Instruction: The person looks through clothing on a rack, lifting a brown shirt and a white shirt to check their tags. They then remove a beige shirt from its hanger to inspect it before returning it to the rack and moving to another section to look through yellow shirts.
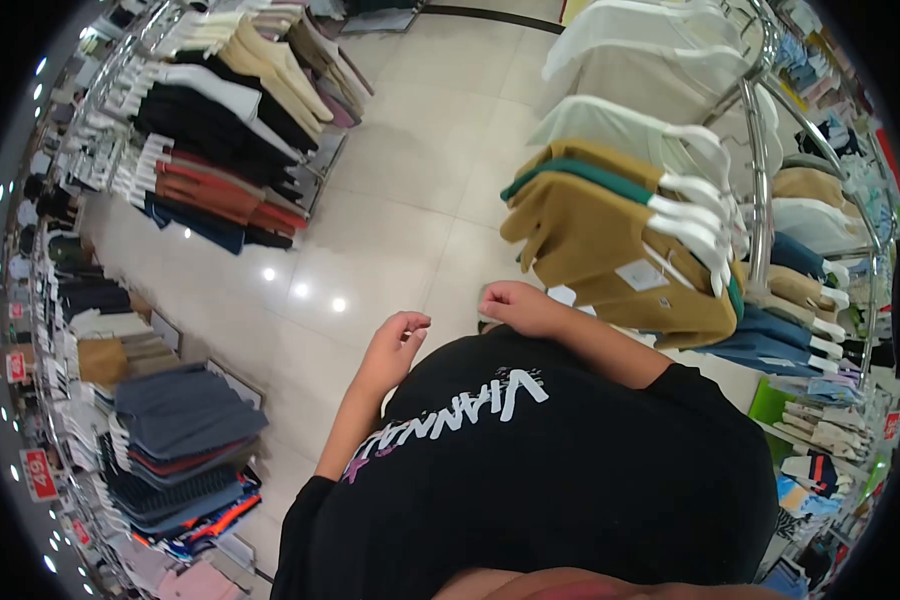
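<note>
My left hand (395, 343) hangs in front of my body, above the tiled floor. Its fingers are bent, with a gap between them and the thumb, and nothing shows inside. To its right, my right hand (510, 303) is loosely curled at my waist, and I see nothing in it. Closest to that hand is a mustard-brown shirt (610, 255) with a white tag (641, 275), hanging on a white hanger. A dark green garment (580, 172) hangs just behind it. Neither hand appears to touch the clothes.
A chrome rack (755, 150) on the right carries several pale tops (650, 80). On the left, racks hold dark and rust-coloured trousers (210, 185) and grey-blue shorts (185, 410). A red price sign (39, 475) stands at far left. Shiny floor tiles (400, 170) run between the racks.
</note>
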Demonstrator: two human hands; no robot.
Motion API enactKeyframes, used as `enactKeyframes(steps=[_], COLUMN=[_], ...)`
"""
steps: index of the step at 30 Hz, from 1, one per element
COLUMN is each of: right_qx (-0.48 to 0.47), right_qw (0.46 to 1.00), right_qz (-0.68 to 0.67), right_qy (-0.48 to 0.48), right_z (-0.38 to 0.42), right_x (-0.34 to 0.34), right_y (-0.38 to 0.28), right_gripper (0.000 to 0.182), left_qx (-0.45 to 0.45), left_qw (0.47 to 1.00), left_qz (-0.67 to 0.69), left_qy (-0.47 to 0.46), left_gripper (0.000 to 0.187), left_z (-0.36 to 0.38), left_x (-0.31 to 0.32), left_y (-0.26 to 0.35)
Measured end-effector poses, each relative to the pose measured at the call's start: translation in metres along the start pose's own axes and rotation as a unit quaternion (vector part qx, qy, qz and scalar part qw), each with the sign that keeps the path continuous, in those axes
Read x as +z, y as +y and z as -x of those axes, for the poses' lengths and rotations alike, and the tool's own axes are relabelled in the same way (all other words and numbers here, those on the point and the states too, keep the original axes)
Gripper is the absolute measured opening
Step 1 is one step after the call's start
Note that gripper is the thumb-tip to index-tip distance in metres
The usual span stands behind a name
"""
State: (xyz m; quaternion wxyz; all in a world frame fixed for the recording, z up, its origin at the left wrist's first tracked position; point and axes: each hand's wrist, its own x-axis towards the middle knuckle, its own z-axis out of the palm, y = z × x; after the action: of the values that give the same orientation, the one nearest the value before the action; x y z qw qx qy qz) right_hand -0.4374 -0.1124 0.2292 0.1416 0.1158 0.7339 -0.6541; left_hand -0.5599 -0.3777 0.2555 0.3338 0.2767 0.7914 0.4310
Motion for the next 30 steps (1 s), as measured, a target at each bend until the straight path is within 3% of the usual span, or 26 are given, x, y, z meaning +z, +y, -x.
enactKeyframes(steps=[4, 6, 13, 17, 22, 24, 26, 30], right_qx=[-0.065, -0.093, -0.069, -0.050, -0.030, -0.027, -0.032, -0.037], right_qw=[0.998, 0.994, 0.993, 0.989, 0.978, 0.979, 0.977, 0.978], right_qz=[-0.017, 0.048, 0.004, -0.038, -0.082, -0.070, -0.045, -0.014], right_qy=[-0.017, -0.021, 0.090, 0.134, 0.191, 0.190, 0.208, 0.207], right_z=[-0.038, -0.054, -0.094, -0.129, -0.209, -0.246, -0.278, -0.337], right_x=[-0.043, -0.069, -0.126, -0.149, -0.176, -0.190, -0.202, -0.220], right_y=[-0.069, -0.096, -0.120, -0.123, -0.142, -0.162, -0.190, -0.213], right_gripper=[0.027, 0.026, 0.025, 0.025, 0.025, 0.025, 0.023, 0.022], left_qx=[0.044, 0.082, 0.070, 0.060, 0.082, 0.087, 0.107, 0.112], left_qw=[0.999, 0.995, 0.990, 0.977, 0.972, 0.968, 0.976, 0.966], left_qz=[0.013, 0.001, 0.085, 0.112, 0.087, 0.094, 0.101, 0.121], left_qy=[-0.030, -0.058, -0.089, -0.170, -0.203, -0.217, -0.162, -0.198], left_gripper=[0.017, 0.016, 0.015, 0.015, 0.015, 0.014, 0.013, 0.011], left_z=[-0.063, -0.097, -0.207, -0.279, -0.374, -0.412, -0.448, -0.511], left_x=[-0.032, -0.042, -0.072, -0.095, -0.150, -0.182, -0.210, -0.250], left_y=[0.059, 0.075, 0.092, 0.095, 0.091, 0.092, 0.100, 0.106])
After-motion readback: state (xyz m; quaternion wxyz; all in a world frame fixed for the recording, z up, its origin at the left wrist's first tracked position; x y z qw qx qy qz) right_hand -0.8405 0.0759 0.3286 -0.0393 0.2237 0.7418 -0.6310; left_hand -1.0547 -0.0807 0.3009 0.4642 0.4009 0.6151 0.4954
